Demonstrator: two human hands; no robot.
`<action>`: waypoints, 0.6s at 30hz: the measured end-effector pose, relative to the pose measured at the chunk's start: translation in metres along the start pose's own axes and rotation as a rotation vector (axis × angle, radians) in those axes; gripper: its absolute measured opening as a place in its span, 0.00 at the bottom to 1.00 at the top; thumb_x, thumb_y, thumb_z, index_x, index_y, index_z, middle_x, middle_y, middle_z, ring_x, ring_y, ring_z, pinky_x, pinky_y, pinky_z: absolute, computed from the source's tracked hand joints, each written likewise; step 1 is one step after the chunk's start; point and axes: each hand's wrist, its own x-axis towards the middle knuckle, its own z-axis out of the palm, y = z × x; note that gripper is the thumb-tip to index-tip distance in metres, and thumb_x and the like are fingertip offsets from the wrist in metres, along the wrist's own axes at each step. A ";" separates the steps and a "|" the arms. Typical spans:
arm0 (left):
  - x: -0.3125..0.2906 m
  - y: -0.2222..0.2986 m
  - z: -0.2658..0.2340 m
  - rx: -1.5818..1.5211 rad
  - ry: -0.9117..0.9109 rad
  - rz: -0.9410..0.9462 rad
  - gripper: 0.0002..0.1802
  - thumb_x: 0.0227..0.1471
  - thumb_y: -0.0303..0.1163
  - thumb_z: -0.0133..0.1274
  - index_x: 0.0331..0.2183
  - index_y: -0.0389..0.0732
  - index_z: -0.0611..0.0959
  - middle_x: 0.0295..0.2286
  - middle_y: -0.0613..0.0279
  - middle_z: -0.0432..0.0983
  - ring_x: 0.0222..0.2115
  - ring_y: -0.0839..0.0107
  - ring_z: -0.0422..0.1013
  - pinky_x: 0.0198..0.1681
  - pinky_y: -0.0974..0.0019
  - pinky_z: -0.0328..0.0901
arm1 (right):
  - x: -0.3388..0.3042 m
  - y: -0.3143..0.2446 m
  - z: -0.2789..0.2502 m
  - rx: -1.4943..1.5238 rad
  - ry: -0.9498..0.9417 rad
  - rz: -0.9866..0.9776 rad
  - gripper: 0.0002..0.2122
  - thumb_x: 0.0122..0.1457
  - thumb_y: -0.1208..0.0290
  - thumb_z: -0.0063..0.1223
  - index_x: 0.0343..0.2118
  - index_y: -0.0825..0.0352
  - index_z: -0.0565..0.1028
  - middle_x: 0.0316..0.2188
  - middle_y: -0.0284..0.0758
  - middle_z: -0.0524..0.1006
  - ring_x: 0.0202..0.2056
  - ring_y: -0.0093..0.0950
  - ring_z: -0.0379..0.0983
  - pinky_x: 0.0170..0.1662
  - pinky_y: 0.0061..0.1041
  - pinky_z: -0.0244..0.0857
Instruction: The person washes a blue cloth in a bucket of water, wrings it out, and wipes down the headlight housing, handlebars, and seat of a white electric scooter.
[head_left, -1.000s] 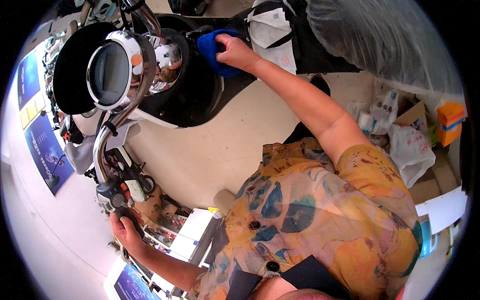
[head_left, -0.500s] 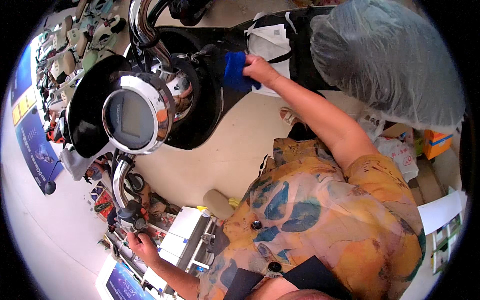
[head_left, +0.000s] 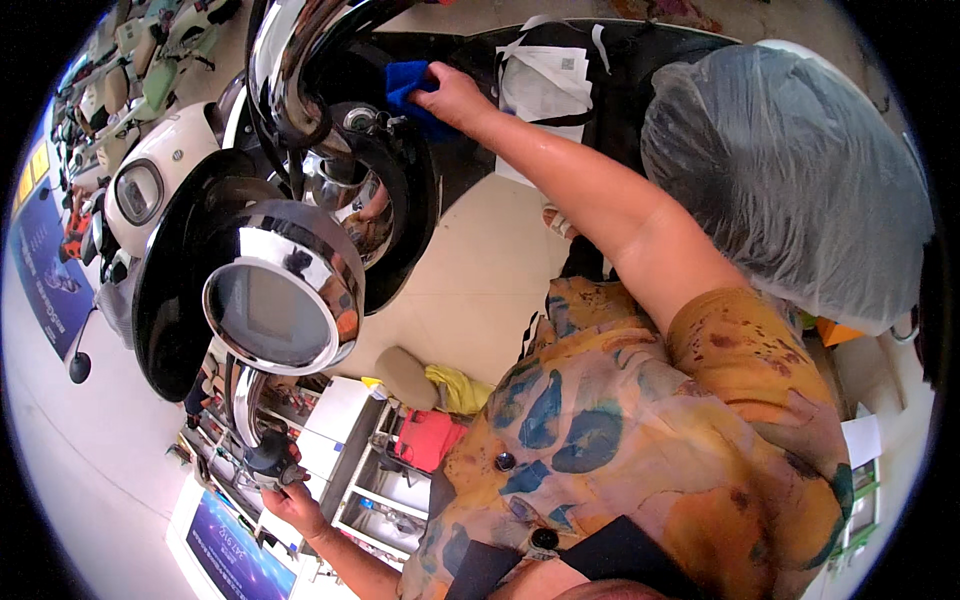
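Note:
My right hand [head_left: 452, 97] is closed on a blue cloth [head_left: 405, 85], pressed to the black inner body of a scooter beside the steering column. Lower left, my left hand [head_left: 298, 508] is at the end of the chrome handlebar [head_left: 243, 405], its fingers curled round the grip by the black switch housing [head_left: 270, 460]. Between my hands sits a round chrome-rimmed display [head_left: 275, 315], its screen dark. A key lock [head_left: 360, 118] shows left of the cloth. Right of my right hand, white printed paper [head_left: 545, 85] with a black strap across it lies on the footboard.
Clear plastic wraps the scooter's seat [head_left: 780, 180] at the right. Beyond the black front shield [head_left: 175, 290] stands a cream scooter [head_left: 165, 175], with several more behind it. White shelving [head_left: 375, 495] holding a red bag [head_left: 428, 440] stands below the display.
My right hand has moved left and up with the cloth, from beside the paper to near the key lock. The view has shifted, and the red bag now shows. My left hand stays at the handlebar.

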 end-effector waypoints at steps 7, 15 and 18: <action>0.001 -0.013 -0.003 0.052 -0.004 0.052 0.22 0.62 0.40 0.38 0.44 0.30 0.74 0.35 0.56 0.78 0.22 0.77 0.68 0.21 0.76 0.61 | -0.007 0.037 -0.014 -0.225 -0.118 0.085 0.15 0.52 0.61 0.53 0.36 0.67 0.77 0.35 0.49 0.77 0.39 0.49 0.72 0.43 0.39 0.66; -0.006 -0.010 -0.004 0.201 0.043 -0.006 0.29 0.57 0.50 0.39 0.33 0.31 0.80 0.27 0.58 0.78 0.26 0.70 0.72 0.27 0.72 0.65 | 0.015 -0.014 -0.074 -0.063 -0.056 -0.060 0.14 0.51 0.64 0.52 0.38 0.65 0.77 0.29 0.43 0.79 0.32 0.37 0.76 0.38 0.31 0.68; 0.002 -0.005 0.001 0.180 0.041 0.011 0.26 0.57 0.47 0.39 0.31 0.32 0.80 0.26 0.57 0.77 0.27 0.67 0.73 0.30 0.69 0.66 | 0.018 -0.074 -0.077 -0.060 -0.098 -0.433 0.13 0.52 0.66 0.52 0.40 0.65 0.76 0.32 0.41 0.79 0.34 0.35 0.76 0.40 0.30 0.68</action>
